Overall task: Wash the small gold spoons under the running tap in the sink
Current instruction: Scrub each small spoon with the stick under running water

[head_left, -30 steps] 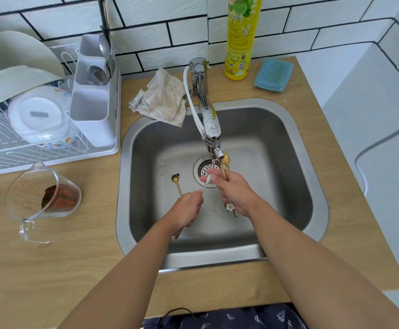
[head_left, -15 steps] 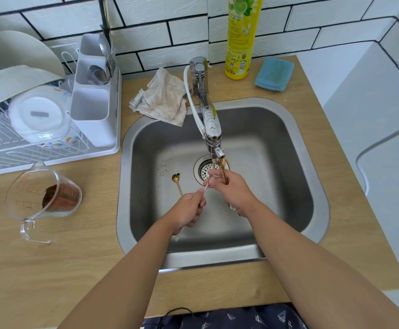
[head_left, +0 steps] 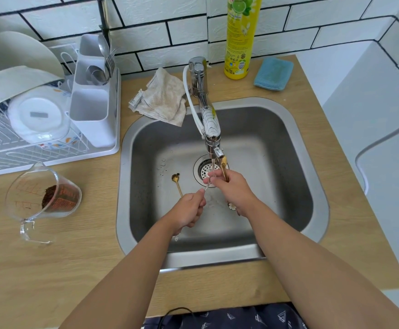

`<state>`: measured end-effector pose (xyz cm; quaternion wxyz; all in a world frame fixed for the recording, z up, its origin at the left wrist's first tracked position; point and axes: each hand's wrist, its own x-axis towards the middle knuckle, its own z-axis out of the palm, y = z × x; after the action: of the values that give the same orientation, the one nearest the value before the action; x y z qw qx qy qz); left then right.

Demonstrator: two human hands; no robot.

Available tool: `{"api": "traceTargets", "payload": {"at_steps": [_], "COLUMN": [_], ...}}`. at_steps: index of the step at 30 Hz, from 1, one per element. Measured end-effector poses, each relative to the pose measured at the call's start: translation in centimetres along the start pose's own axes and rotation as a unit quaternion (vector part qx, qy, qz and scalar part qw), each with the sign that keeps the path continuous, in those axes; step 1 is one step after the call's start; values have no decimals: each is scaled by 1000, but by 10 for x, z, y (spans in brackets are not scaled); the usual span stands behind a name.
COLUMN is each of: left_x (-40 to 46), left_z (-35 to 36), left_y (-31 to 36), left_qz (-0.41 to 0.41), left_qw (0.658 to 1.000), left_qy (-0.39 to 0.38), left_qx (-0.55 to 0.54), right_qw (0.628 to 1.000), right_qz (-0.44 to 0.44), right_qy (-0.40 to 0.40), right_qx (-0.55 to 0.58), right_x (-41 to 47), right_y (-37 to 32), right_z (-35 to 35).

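Note:
Water runs from the chrome tap into the steel sink. My right hand is closed around gold spoons; their bowls stick up beside the stream and a flower-shaped handle end shows under the palm. My left hand grips the handle of a thin spoon whose upper end reaches my right fingers under the water. One more gold spoon lies on the sink floor, left of the drain.
A dish rack with plates and a cutlery holder stands at the left. A glass measuring jug lies on the wooden counter. A crumpled cloth, a yellow detergent bottle and a blue sponge sit behind the sink.
Both hands stay under the tap with only small shifts. The gold spoon bowls in my right hand dipped lower half a second ago and are back up beside the spout.

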<state>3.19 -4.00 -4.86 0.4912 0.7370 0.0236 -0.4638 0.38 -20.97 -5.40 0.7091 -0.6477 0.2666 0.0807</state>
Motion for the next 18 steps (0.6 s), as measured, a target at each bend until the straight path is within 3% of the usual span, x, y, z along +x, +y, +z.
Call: {"api": "traceTargets", "payload": {"at_steps": [18], "left_x": [-1], "left_z": [-1], "left_y": [-2], "left_qz": [0], "left_qw": [1000], "left_qy": [0], "left_qx": [8], "right_qw": [1000], "right_qz": [-11], "right_qy": [-6], "right_qx": [-24], "right_x": [-2], "right_y": [-1], "right_z": [0]}}
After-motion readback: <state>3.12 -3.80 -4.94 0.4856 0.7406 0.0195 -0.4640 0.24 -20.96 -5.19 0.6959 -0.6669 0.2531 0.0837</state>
